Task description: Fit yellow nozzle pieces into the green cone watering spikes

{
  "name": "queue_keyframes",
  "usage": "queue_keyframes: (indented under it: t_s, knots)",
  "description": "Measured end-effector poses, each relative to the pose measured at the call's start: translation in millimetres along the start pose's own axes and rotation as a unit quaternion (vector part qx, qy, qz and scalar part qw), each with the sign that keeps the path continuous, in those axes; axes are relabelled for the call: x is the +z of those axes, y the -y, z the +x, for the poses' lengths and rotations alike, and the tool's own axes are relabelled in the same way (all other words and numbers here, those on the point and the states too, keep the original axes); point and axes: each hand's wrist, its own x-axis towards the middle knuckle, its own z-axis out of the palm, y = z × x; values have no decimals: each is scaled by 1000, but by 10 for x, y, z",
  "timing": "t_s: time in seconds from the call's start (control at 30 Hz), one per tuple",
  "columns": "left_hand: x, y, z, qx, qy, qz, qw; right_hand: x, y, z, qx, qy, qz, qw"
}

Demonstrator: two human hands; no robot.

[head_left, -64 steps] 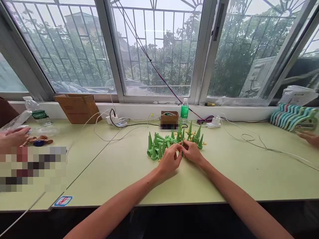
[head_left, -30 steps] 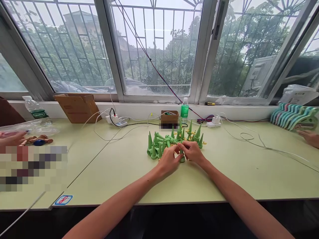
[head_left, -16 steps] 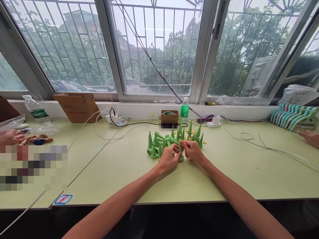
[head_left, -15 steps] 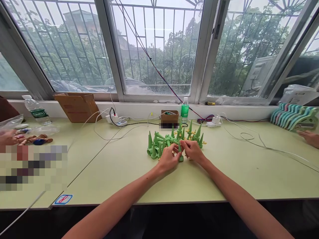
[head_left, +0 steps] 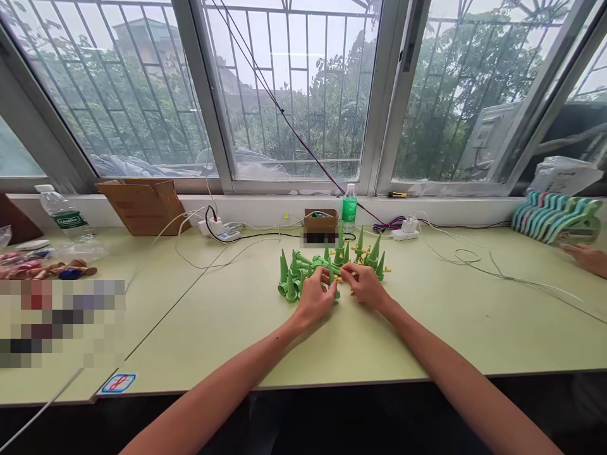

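Several green plastic plant watering spikes [head_left: 291, 287] are grouped on the table, some upright and some lying down, with small yellow valve pieces [head_left: 387, 270] among them. My left hand [head_left: 315, 300] is closed around one upright watering spike [head_left: 331, 274] at the front of the group; its base shows below my fingertips. To its right, my right hand [head_left: 368, 287] has thumb and fingers pinched together, a small gap from that spike. Whatever lies between those fingertips is too small to make out. More spikes stand just behind both hands.
A small brown box [head_left: 321, 221] and a green-labelled bottle [head_left: 349, 207] stand behind the spikes. White cables [head_left: 496, 268] cross the table. At left are a cardboard box [head_left: 142, 207] and small figures [head_left: 71, 270]; at right, hangers [head_left: 554, 218] and another person's hand [head_left: 583, 256].
My left hand has shifted left with the spike, opening a gap from my right hand. The other person's hand at the far left has left the view. The camera has turned slightly.
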Motion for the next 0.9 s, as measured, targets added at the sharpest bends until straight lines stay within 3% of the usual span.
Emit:
queue_keyframes:
  t_s: [0.4,0.6,0.7,0.9]
  knots:
    - [-48,-32,31,46,-58,22,997,86,-119,-5,-59,64,-20,996]
    - [-50,-60,27,44,-61,20,997,49,-70,-8,-79,55,-42,994]
    - [-45,-78,12,37,-50,14,998,-10,-32,-1,-80,53,-65,993]
    - [-15,-85,-43,43,25,2,999,-107,-37,20,-72,74,-102,989]
